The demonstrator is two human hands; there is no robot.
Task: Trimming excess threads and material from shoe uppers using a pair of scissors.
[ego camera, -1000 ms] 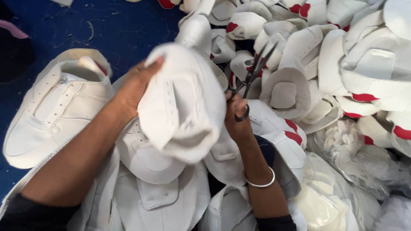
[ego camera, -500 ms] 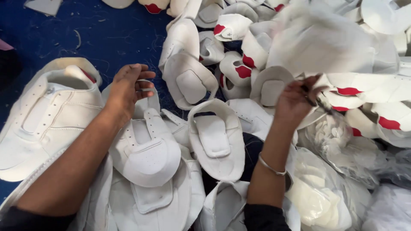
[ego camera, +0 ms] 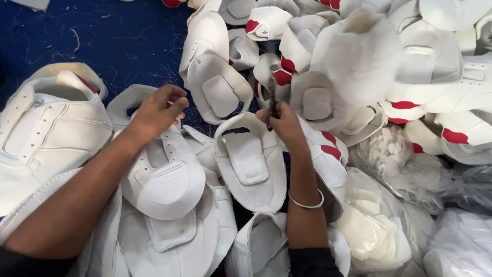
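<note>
Right hand, frame centre: clenched on scissors, seemingly; blades risk nicking white shoe upper. Left hand: loosely curled, empty.

White shoe upper flat on pile; dark scissors upright.
</note>
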